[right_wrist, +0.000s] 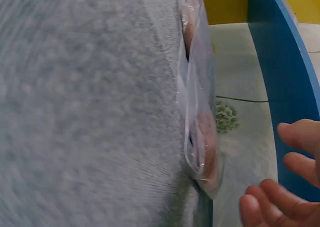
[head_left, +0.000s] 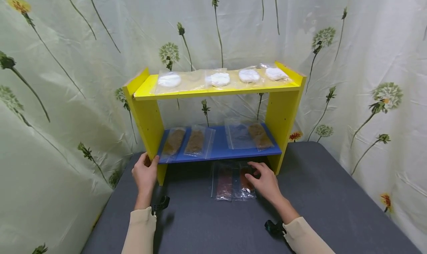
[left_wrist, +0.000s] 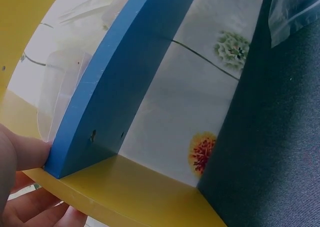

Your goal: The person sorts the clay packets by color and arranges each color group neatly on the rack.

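My left hand [head_left: 145,174] grips the left side panel of a yellow shelf unit [head_left: 147,122]. In the left wrist view the thumb [left_wrist: 30,153] lies at the front corner of the blue shelf board [left_wrist: 107,82], with the fingers behind the yellow panel. My right hand [head_left: 267,183] hovers with loosely bent, spread fingers beside two clear zip bags on the table, holding nothing. One bag [head_left: 224,187] has dull red contents; the other, a red-brown bag [head_left: 246,181], is partly behind the fingertips. Seen from the right wrist, the fingers [right_wrist: 282,197] are apart from the bags [right_wrist: 202,137].
Three zip bags with brown contents, one at the right [head_left: 259,135], lie on the blue board. Several bags with round white contents [head_left: 220,79] lie along the yellow top board. A flowered curtain [head_left: 353,79] hangs behind the dark table [head_left: 200,224].
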Action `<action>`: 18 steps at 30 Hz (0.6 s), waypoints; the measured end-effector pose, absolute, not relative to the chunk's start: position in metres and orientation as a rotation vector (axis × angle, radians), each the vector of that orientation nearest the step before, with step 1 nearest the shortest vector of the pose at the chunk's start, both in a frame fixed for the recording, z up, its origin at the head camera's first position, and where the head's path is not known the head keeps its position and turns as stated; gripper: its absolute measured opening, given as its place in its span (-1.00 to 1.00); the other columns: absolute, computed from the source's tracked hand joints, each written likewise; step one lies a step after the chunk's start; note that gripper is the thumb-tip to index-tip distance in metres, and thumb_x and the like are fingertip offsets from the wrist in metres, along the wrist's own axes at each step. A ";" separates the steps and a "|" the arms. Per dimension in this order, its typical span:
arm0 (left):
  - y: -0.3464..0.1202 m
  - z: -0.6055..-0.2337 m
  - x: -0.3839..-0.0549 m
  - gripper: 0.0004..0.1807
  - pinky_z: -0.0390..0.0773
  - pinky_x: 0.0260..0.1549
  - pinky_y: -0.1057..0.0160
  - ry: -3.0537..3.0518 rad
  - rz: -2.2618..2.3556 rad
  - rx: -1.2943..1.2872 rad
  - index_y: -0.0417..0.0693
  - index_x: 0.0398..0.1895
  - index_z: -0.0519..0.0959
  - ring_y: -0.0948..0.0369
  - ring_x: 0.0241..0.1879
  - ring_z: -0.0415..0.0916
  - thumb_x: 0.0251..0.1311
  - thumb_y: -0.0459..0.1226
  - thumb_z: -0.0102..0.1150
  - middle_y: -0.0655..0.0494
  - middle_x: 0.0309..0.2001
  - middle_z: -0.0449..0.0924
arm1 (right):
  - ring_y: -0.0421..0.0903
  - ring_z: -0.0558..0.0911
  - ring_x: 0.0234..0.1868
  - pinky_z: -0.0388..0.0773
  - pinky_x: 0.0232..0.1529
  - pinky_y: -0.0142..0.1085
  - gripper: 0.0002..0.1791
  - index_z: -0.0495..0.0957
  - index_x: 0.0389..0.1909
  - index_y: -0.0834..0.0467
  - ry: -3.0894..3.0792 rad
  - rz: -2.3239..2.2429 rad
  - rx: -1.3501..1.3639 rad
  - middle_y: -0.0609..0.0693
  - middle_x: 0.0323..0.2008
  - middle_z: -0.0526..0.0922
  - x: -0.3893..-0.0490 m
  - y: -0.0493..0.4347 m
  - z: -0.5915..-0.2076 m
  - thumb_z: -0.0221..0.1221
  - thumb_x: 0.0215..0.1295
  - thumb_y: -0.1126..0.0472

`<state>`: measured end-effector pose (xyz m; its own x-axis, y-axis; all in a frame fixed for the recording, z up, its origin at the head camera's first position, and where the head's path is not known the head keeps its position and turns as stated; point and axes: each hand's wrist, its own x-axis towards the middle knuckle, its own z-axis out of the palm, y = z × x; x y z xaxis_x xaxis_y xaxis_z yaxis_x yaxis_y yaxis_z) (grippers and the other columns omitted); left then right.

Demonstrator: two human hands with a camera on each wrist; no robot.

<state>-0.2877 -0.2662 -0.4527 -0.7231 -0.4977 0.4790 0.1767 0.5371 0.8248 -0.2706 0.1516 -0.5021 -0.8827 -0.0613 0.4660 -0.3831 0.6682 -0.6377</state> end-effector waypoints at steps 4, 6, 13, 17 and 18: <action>-0.266 -0.453 -0.288 -0.61 0.46 -0.31 0.49 -2.061 -1.215 0.255 -0.05 0.13 0.65 0.03 -0.13 0.68 0.29 -0.12 0.35 -0.07 -0.05 0.72 | -0.01 0.61 -0.23 0.51 -0.40 -0.18 -0.43 0.58 0.25 -0.02 -2.601 1.037 0.274 0.11 -0.04 0.60 -0.270 0.150 -0.506 0.42 0.21 -0.01; -0.267 -0.454 -0.287 -0.61 0.43 -0.33 0.52 -2.062 -1.212 0.253 -0.04 0.13 0.65 0.03 -0.14 0.68 0.29 -0.12 0.35 -0.07 -0.06 0.72 | -0.05 0.57 -0.28 0.48 -0.42 -0.20 -0.39 0.57 0.26 -0.04 -2.649 1.022 0.237 0.10 -0.06 0.59 -0.269 0.148 -0.508 0.43 0.19 -0.04; -0.266 -0.454 -0.287 -0.60 0.42 -0.34 0.53 -2.062 -1.198 0.247 -0.05 0.14 0.65 0.02 -0.15 0.68 0.29 -0.11 0.35 -0.08 -0.05 0.72 | -0.03 0.56 -0.26 0.51 -0.37 -0.07 -0.25 0.53 0.32 -0.06 -2.790 0.953 0.162 0.08 -0.08 0.57 -0.269 0.144 -0.512 0.49 0.06 -0.12; -0.266 -0.453 -0.287 -0.60 0.40 -0.34 0.57 -2.058 -1.204 0.244 -0.07 0.14 0.65 0.01 -0.14 0.69 0.29 -0.12 0.35 -0.09 -0.05 0.72 | 0.03 0.57 -0.21 0.53 -0.30 0.00 -0.22 0.52 0.33 -0.03 -2.837 0.938 0.181 0.10 -0.08 0.56 -0.270 0.142 -0.513 0.52 0.03 -0.06; -0.265 -0.453 -0.287 -0.60 0.40 -0.34 0.57 -2.059 -1.206 0.244 -0.07 0.14 0.64 0.01 -0.14 0.69 0.29 -0.12 0.35 -0.09 -0.04 0.72 | 0.03 0.57 -0.22 0.53 -0.31 -0.01 -0.21 0.52 0.33 -0.02 -2.842 0.946 0.183 0.10 -0.09 0.55 -0.270 0.142 -0.512 0.53 0.03 -0.04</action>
<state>-0.2869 -0.2654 -0.4529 -0.7185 -0.4919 0.4917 0.1885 0.5428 0.8184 -0.2700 0.1418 -0.5125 -0.9827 -0.0703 0.1715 -0.1590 0.7949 -0.5855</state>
